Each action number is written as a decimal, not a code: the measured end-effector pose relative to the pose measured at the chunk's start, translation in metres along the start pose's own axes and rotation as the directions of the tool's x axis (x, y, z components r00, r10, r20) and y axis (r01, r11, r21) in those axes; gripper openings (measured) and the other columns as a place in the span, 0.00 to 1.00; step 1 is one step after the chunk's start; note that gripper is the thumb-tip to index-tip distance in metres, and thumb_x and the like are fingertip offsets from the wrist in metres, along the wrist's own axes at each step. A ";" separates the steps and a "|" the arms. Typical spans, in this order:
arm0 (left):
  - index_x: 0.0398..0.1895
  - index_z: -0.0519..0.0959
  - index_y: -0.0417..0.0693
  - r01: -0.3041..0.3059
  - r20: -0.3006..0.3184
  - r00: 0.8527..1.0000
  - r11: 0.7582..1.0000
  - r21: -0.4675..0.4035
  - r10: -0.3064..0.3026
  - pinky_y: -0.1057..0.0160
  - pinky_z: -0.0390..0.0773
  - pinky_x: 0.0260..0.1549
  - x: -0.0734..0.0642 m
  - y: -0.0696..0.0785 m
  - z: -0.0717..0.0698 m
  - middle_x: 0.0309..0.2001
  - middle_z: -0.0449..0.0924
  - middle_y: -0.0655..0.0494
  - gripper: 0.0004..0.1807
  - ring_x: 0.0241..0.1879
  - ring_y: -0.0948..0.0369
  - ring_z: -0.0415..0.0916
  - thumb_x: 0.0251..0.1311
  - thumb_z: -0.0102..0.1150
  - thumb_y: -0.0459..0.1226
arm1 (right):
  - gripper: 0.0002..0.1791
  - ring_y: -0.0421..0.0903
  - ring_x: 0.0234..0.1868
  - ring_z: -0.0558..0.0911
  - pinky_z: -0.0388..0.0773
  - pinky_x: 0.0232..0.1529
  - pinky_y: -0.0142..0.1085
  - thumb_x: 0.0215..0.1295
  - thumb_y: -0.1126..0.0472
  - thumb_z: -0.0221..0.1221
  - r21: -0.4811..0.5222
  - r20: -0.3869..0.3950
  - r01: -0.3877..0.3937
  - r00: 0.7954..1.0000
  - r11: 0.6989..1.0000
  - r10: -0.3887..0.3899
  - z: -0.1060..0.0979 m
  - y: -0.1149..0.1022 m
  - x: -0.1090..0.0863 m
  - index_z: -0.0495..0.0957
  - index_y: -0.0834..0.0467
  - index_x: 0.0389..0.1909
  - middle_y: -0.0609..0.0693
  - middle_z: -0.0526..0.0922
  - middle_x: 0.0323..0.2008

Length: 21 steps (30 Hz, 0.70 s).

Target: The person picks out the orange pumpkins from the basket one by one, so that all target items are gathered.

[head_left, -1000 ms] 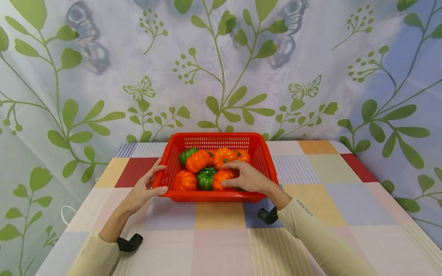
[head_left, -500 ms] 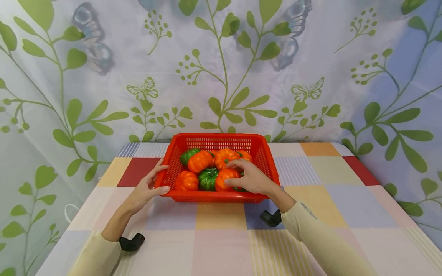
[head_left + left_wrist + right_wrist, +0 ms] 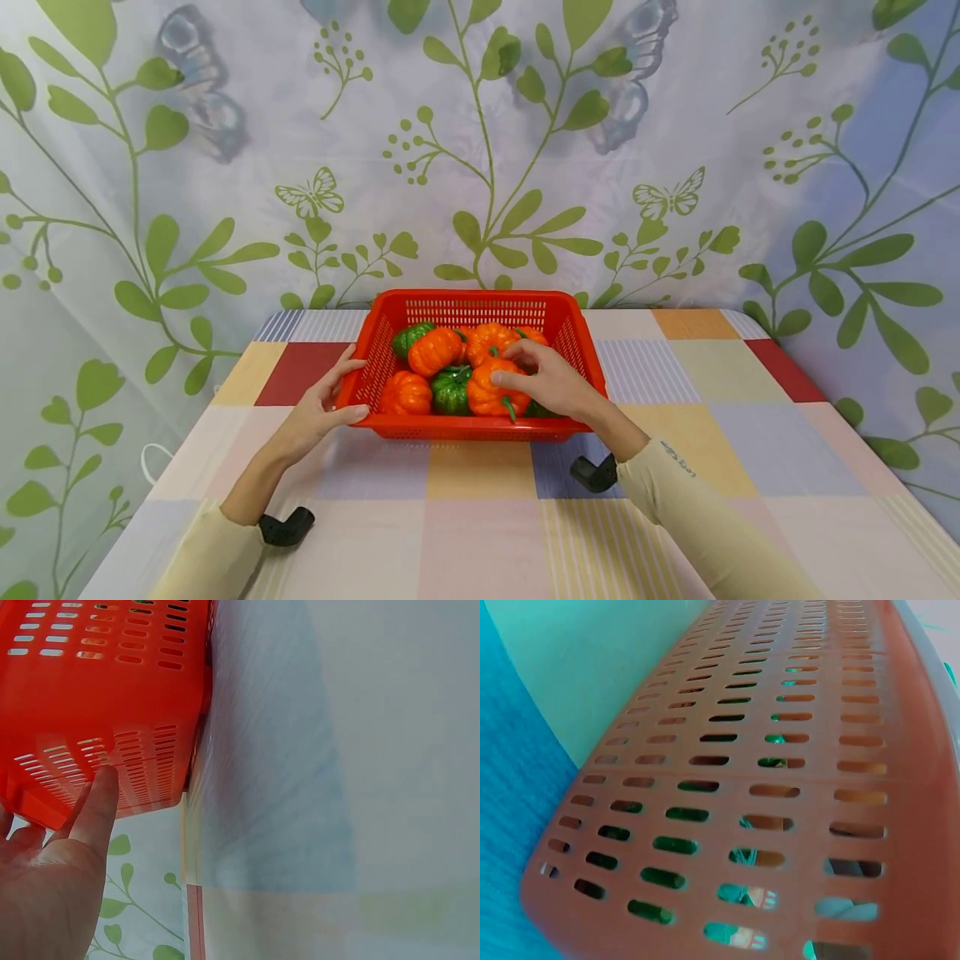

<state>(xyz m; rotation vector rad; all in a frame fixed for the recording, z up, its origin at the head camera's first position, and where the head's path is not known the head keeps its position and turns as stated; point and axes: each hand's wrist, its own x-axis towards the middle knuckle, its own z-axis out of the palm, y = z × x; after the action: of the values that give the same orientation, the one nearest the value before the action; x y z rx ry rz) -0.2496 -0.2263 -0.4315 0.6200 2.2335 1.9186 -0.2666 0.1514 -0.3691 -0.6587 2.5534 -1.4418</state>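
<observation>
A red plastic basket (image 3: 457,427) on the table holds several small glossy pumpkins, orange and green. My right hand (image 3: 551,382) reaches over the basket's front right part and pinches an orange pumpkin (image 3: 491,398) between thumb and fingers. Its green stem points toward the front rim. Left of it lie a green pumpkin (image 3: 452,392) and another orange pumpkin (image 3: 406,393). My left hand (image 3: 315,417) holds the basket's left end, thumb at the front corner of the rim. In the left wrist view, a finger (image 3: 99,806) touches the slotted outer wall. The right wrist view shows only the basket's wall (image 3: 727,772).
A checked patchwork cloth (image 3: 480,533) covers the table. Behind it hangs a curtain (image 3: 480,167) printed with leaves and butterflies. A white cable loop (image 3: 146,462) shows past the table's left edge. A black wrist camera (image 3: 287,527) sits on each wrist.
The orange pumpkin in my right hand has turned, so its stem now faces the front. My right hand has shifted slightly to the right. The left hand stays on the basket.
</observation>
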 end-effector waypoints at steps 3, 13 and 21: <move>0.74 0.57 0.42 -0.001 -0.003 1.000 1.000 0.006 0.001 0.64 0.77 0.51 0.000 0.000 0.000 0.79 0.33 0.61 0.37 0.71 0.45 0.47 0.64 0.60 0.35 | 0.34 0.51 0.55 0.74 0.73 0.53 0.47 0.63 0.45 0.65 0.007 0.038 0.019 0.999 1.000 -0.019 -0.005 0.003 -0.002 0.71 0.56 0.66 0.52 0.76 0.58; 0.74 0.57 0.41 -0.018 0.002 1.000 1.000 -0.004 0.018 0.66 0.76 0.53 -0.001 -0.001 0.000 0.79 0.33 0.61 0.36 0.72 0.47 0.48 0.65 0.59 0.33 | 0.34 0.49 0.65 0.67 0.66 0.62 0.52 0.62 0.50 0.66 0.000 0.168 0.036 0.985 0.999 -0.036 -0.021 0.005 -0.010 0.70 0.51 0.69 0.49 0.71 0.66; 0.74 0.57 0.40 -0.015 0.002 1.000 1.000 0.005 0.015 0.67 0.75 0.54 -0.001 -0.001 0.000 0.79 0.33 0.60 0.36 0.73 0.47 0.44 0.65 0.59 0.33 | 0.31 0.51 0.57 0.71 0.70 0.55 0.49 0.62 0.51 0.65 -0.033 0.109 0.028 0.994 0.999 -0.024 -0.027 0.004 -0.018 0.70 0.51 0.67 0.51 0.74 0.59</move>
<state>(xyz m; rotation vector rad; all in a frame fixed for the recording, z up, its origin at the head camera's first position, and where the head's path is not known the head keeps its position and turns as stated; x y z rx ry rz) -0.2494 -0.2268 -0.4322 0.6406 2.2394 1.9189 -0.2609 0.1824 -0.3598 -0.7571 2.5005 -1.3335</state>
